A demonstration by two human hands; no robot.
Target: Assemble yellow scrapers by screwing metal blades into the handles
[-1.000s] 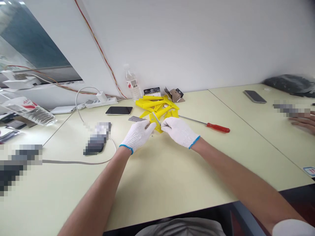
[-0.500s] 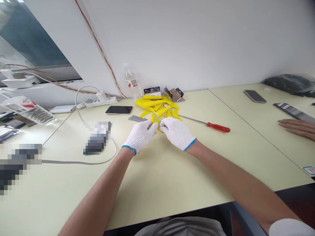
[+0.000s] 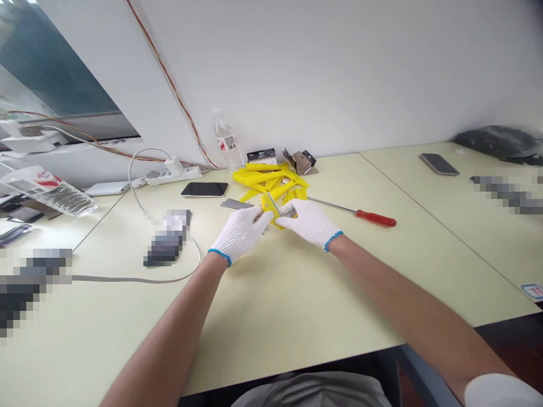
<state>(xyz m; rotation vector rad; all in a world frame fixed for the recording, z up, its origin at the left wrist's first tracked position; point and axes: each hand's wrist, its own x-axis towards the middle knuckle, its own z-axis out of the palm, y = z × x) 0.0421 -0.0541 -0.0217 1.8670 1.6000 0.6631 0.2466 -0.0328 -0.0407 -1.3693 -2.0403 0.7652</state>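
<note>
My left hand (image 3: 241, 229), in a white knit glove with a blue cuff, grips a yellow plastic scraper (image 3: 268, 207) by its wide head, thumb on top. A thin silvery metal strip (image 3: 273, 203) lies along that head. My right hand (image 3: 310, 221), gloved alike, has its thumb and fingers at the strip's lower right end, around the edge of the head; the fingertips are partly hidden. A grey flat blade (image 3: 236, 204) lies just left of the hands. Behind them is a pile of yellow plastic parts (image 3: 258, 178).
A red-handled screwdriver (image 3: 375, 218) lies to the right. Behind stand a water bottle (image 3: 228, 141) and small black packages (image 3: 262, 156). A phone (image 3: 205, 189), a power strip (image 3: 175, 174) and a white cable (image 3: 139, 281) are on the left. Another phone (image 3: 439, 164) lies far right.
My right hand has shifted slightly right and its fingers have loosened, showing more of the metal strip. Another person's hand at the far right is no longer visible.
</note>
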